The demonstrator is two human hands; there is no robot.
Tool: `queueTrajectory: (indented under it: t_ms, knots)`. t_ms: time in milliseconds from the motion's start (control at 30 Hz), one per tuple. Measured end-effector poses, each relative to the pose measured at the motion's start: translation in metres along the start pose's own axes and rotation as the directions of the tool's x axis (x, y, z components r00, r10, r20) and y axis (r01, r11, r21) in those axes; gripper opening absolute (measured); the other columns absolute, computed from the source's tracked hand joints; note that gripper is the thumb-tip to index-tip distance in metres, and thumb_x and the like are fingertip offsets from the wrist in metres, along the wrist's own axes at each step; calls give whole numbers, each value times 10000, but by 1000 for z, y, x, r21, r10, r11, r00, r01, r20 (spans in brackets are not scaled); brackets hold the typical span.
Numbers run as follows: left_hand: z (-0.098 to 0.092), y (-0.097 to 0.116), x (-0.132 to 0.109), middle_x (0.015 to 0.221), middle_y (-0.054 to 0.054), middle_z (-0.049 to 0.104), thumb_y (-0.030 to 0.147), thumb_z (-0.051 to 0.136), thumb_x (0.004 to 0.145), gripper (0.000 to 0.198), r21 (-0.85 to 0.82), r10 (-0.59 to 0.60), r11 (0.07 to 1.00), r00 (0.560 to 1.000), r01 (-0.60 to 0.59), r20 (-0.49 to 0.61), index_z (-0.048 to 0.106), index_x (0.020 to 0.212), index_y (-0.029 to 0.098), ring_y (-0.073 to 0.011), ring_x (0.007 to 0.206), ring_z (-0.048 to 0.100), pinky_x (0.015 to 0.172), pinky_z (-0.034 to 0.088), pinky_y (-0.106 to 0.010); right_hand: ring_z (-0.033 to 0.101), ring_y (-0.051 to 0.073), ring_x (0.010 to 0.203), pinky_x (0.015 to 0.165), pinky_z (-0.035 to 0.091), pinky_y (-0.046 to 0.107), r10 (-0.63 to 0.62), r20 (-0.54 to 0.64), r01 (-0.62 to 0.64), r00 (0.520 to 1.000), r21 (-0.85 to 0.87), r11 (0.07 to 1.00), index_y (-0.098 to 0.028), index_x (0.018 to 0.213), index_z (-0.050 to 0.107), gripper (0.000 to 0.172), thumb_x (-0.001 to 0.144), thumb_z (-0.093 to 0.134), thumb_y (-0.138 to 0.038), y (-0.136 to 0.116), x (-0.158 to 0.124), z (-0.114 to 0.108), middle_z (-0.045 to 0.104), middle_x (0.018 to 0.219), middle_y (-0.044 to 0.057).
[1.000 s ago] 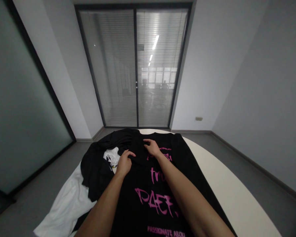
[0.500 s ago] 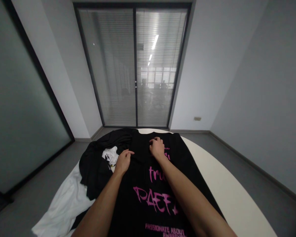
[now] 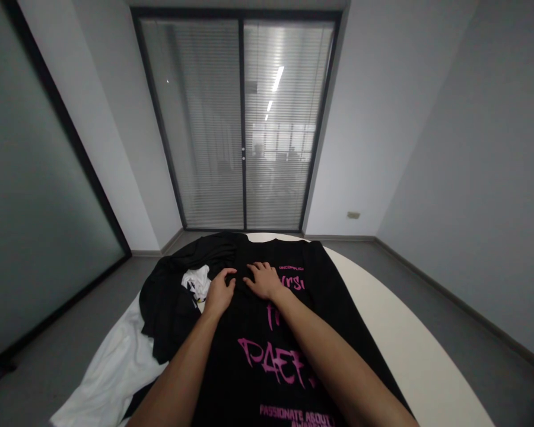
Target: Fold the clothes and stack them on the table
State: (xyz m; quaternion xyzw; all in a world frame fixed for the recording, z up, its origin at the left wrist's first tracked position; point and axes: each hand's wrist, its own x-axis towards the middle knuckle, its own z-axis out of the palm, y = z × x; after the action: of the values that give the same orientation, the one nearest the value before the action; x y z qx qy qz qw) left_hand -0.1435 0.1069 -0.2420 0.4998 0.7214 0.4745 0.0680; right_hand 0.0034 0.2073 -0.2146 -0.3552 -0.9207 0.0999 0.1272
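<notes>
A black T-shirt (image 3: 231, 367) with pink lettering lies spread over the table in front of me. My right hand (image 3: 263, 280) rests on its upper part, palm down with the fingers apart, left of the small pink print. At the shirt's left side is my left hand (image 3: 221, 292), its thumb and index finger curved with a gap between them and no fabric visibly gripped. My forearms cover some of the lettering. Just left of that hand sits a crumpled white cloth (image 3: 197, 282).
A heap of black clothing (image 3: 167, 314) lies left of the shirt, with a white garment (image 3: 111, 362) draping over the table's left edge. The pale round table (image 3: 396, 332) shows along the right. Beyond stand glass doors with blinds (image 3: 244, 124).
My right hand has moved left and slightly nearer me across the shirt, its fingers now spread flat, uncovering more pink print. The left hand has shifted only a little.
</notes>
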Motion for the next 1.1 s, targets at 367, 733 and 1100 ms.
queueTrajectory:
  t_ms: [367,733,1100]
  knots:
    - [-4,7,12,1077,-115,728,270,643,866,302,77,-150,985,988,153,-44,619,1153,181,-233,992,703,894,521,-343,310,298,1428,1147,220,498,19,30,-22,999,75,997,-232,1492,430,600,969,433,-525,5,-16,0,397,1560,111]
    - [-10,12,-4,1157,-142,705,179,542,890,438,243,-186,955,982,172,34,530,1326,220,-291,1020,697,855,510,-387,492,274,1231,999,368,430,220,-96,-211,971,93,973,-252,1268,612,368,1014,364,-344,32,9,-26,619,1321,99]
    - [-5,17,-8,1184,-114,701,232,505,914,462,330,-218,923,976,200,20,467,1374,239,-288,1032,692,818,494,-357,410,313,1330,1030,381,443,345,-31,-342,938,78,936,-261,1218,680,359,925,478,-219,99,51,-17,613,1340,58]
